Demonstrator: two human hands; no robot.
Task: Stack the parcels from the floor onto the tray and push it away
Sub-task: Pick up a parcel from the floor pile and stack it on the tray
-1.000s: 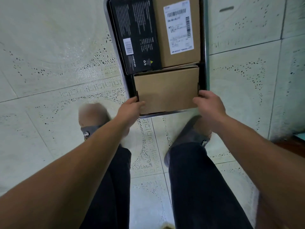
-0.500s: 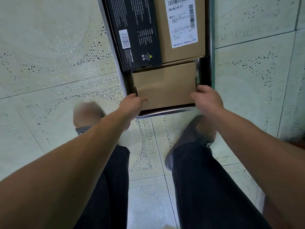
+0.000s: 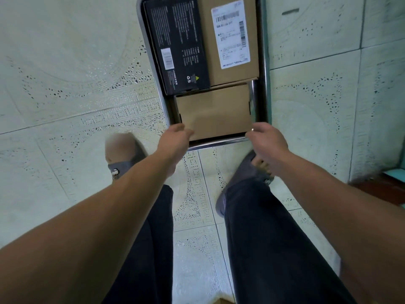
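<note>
Tray on floor, carrying three parcels side by side: black box, labelled box, plain box nearest. Loading judged done or nearly; a brown sliver at the bottom edge is unidentifiable. Left grip and right grip curled at the tray's near corners; clamped on rim or plain box, cannot tell. Remaining: push tray away

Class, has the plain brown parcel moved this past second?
Yes: the plain brown parcel has shifted away from the near tray rim, opening a dark gap.
</note>
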